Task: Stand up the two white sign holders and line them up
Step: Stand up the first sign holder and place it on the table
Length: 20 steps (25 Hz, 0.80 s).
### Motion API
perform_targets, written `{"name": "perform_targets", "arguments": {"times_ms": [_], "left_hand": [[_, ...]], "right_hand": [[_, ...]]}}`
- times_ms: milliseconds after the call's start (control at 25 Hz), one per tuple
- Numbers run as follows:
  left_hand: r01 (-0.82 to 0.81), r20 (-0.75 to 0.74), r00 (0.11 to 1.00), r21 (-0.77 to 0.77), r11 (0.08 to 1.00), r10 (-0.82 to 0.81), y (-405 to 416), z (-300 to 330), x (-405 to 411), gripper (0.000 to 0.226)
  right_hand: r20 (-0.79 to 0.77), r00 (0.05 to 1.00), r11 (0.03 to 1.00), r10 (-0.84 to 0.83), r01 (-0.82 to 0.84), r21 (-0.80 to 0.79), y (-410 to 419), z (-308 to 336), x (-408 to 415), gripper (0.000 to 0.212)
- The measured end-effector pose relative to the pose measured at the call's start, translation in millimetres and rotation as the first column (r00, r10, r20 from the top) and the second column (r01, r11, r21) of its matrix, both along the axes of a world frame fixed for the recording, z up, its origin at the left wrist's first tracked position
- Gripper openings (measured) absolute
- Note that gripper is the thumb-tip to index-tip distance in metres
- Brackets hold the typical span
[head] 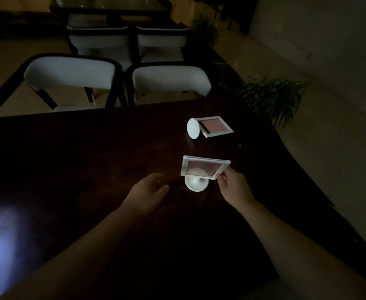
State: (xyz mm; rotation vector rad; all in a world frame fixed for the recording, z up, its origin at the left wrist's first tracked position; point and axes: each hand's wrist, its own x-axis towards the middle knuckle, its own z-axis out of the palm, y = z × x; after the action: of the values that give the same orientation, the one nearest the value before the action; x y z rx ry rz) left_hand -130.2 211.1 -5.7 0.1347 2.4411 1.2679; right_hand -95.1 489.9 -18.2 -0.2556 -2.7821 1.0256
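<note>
Two white sign holders are on the dark wooden table (91, 159). The near sign holder (203, 168) stands on its round base, its frame tilted toward me. My right hand (231, 185) pinches the frame's lower right corner. The far sign holder (210, 127) lies on its side, round base to the left, frame flat on the table. My left hand (149, 189) hovers just left of the near holder's base, fingers apart, holding nothing.
Two white-backed chairs (69, 74) (171, 79) stand at the table's far edge, with more chairs and another table behind. A potted plant (270, 98) sits on the floor off the table's right edge. The room is dim.
</note>
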Motion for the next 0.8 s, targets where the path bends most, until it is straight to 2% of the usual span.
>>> {"name": "perform_targets", "arguments": {"times_ms": [320, 560, 800], "left_hand": [[0.049, 0.000, 0.999, -0.044, 0.998, -0.049, 15.3, -18.9, -12.9, 0.054], [0.102, 0.013, 0.995, -0.102, 0.989, -0.101, 21.6, -31.3, -15.1, 0.057], [0.139, -0.039, 0.988, -0.151, 0.979, -0.146, 33.8, -40.7, -15.7, 0.060]], "right_hand": [[0.145, 0.980, 0.985, -0.140, 0.152, -0.081, 53.0, -3.4, -28.8, 0.039], [0.181, 0.959, 0.971, -0.217, 0.231, -0.058, 87.6, -5.6, -45.0, 0.035], [0.179, 0.923, 0.936, -0.341, 0.352, -0.030, 148.1, -8.4, -42.5, 0.031]]}}
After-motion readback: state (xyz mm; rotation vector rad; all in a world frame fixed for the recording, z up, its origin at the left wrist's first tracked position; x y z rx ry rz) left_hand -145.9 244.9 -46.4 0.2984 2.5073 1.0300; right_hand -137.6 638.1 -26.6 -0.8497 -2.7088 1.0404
